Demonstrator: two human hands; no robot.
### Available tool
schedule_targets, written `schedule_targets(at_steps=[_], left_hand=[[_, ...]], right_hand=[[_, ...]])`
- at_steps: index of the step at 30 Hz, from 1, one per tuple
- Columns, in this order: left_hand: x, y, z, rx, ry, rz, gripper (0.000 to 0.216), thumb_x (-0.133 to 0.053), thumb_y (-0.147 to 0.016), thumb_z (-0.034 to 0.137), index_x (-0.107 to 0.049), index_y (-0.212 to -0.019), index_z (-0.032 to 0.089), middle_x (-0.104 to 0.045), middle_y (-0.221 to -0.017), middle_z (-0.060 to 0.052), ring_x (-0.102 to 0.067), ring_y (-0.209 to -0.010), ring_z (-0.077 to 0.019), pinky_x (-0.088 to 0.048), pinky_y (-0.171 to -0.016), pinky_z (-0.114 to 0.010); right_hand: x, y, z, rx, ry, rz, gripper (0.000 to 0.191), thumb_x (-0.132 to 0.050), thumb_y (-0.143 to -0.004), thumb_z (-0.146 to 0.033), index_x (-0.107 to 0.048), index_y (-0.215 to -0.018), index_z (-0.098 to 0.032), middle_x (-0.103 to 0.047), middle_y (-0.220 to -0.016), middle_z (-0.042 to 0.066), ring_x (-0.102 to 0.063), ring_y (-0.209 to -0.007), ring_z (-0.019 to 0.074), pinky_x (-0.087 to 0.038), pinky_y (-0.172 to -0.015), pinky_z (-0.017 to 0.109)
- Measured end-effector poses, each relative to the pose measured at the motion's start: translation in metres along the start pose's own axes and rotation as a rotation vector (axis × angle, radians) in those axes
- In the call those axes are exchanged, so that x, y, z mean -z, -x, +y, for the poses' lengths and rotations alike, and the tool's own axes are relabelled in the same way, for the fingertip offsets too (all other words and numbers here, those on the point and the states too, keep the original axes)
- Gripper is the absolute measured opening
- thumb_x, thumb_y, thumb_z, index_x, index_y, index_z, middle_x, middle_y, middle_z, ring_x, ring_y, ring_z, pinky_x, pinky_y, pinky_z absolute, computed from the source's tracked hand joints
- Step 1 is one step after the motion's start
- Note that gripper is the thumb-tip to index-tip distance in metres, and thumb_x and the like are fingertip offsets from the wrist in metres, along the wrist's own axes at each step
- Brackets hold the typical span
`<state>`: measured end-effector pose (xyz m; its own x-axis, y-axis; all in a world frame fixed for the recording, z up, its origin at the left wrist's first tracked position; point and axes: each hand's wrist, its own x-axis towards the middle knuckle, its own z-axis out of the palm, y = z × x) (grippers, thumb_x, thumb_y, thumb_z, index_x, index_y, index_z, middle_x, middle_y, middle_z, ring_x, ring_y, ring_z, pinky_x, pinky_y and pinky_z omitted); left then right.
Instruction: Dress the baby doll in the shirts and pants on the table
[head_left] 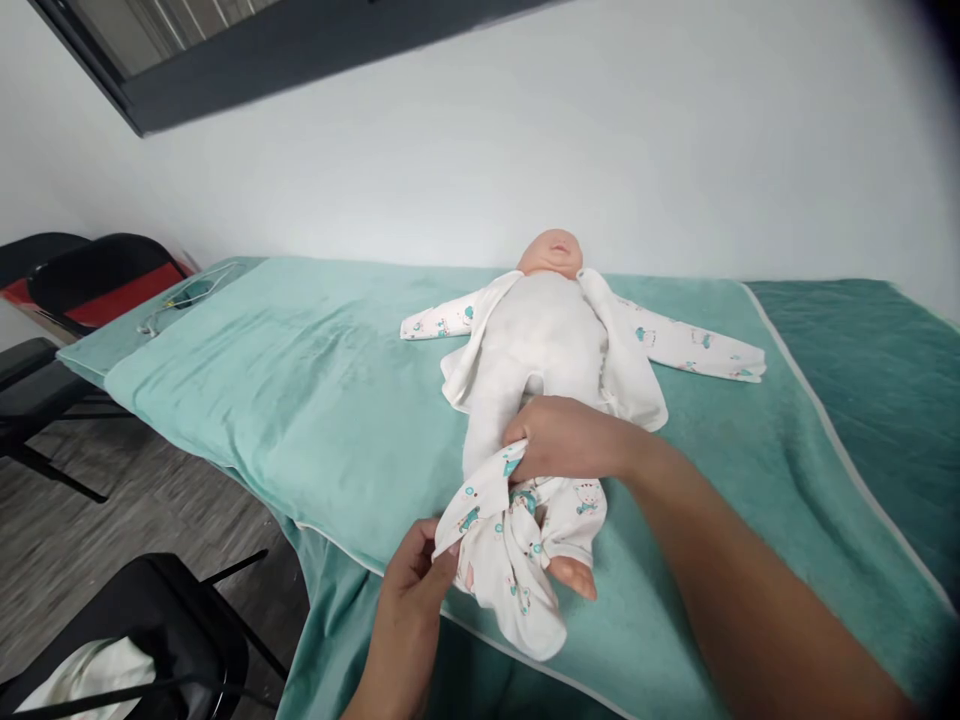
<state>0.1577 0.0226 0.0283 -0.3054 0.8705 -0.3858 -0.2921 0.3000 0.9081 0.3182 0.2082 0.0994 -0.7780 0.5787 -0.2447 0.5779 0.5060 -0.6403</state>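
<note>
A baby doll point(541, 330) lies on its back on a teal towel point(315, 390), head toward the wall. An open white printed top point(675, 345) is spread under it, sleeves out to both sides. White printed trousers point(510, 550) are bunched around its lower legs, with one bare foot point(574, 577) showing. My right hand point(562, 438) is closed on the trousers' waistband at the doll's thighs. My left hand point(411, 575) pinches the trousers' left edge near the table's front edge.
The padded table point(862, 400) stands against a white wall. Black folding chairs point(82, 285) stand at the left, one with a red seat. Another black chair point(165, 640) with white cloth on it is at the lower left, beside the table's front edge.
</note>
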Motion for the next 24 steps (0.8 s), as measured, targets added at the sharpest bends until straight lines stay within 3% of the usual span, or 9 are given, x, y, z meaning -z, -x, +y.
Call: schedule_targets(at_steps=[5, 8, 11, 15, 24], left_hand=[[-0.005, -0.001, 0.02, -0.027, -0.151, -0.079, 0.031, -0.069, -0.081, 0.05, -0.062, -0.076, 0.02, -0.06, -0.077, -0.001, -0.052, -0.08, -0.0189, -0.04, -0.073, -0.026], [-0.008, -0.001, 0.025, -0.032, -0.15, -0.047, 0.034, -0.065, -0.084, 0.053, -0.061, -0.077, 0.02, -0.058, -0.076, 0.0, -0.049, -0.075, -0.0164, -0.04, -0.07, -0.025], [-0.009, -0.009, 0.026, -0.114, -0.134, 0.01, 0.035, -0.063, -0.086, 0.054, -0.059, -0.079, 0.02, -0.056, -0.072, 0.002, -0.046, -0.069, -0.0133, -0.039, -0.065, -0.022], [-0.01, -0.033, 0.024, -0.198, -0.138, 0.004, 0.028, -0.06, -0.089, 0.049, -0.059, -0.091, 0.021, -0.057, -0.072, 0.003, -0.05, -0.068, -0.0123, -0.04, -0.06, -0.021], [-0.011, -0.108, 0.033, -0.396, -0.149, -0.086, 0.022, -0.06, -0.091, 0.043, -0.057, -0.097, 0.022, -0.059, -0.086, 0.002, -0.052, -0.076, -0.0126, -0.044, -0.067, -0.023]], right_hand=[[0.001, 0.001, -0.003, 0.025, -0.024, 0.022, 0.03, -0.066, -0.072, -0.032, -0.047, -0.053, -0.018, -0.04, -0.056, -0.003, -0.035, -0.058, 0.0111, -0.024, -0.052, 0.029], [0.002, 0.001, -0.003, 0.032, -0.095, 0.06, 0.034, -0.068, -0.072, -0.032, -0.042, -0.055, -0.019, -0.039, -0.058, -0.004, -0.036, -0.059, 0.0107, -0.024, -0.053, 0.027], [0.005, 0.003, -0.002, 0.025, -0.205, 0.067, 0.032, -0.07, -0.076, -0.041, -0.052, -0.062, -0.018, -0.047, -0.065, -0.003, -0.044, -0.064, 0.012, -0.029, -0.056, 0.026], [0.01, 0.006, 0.001, 0.039, -0.329, 0.005, 0.032, -0.071, -0.078, -0.049, -0.068, -0.082, -0.018, -0.06, -0.077, -0.001, -0.054, -0.073, 0.0155, -0.037, -0.061, 0.026], [0.01, 0.007, 0.001, -0.013, -0.28, 0.085, 0.029, -0.07, -0.079, -0.047, -0.068, -0.089, -0.02, -0.069, -0.085, -0.001, -0.061, -0.077, 0.0184, -0.041, -0.063, 0.027]])
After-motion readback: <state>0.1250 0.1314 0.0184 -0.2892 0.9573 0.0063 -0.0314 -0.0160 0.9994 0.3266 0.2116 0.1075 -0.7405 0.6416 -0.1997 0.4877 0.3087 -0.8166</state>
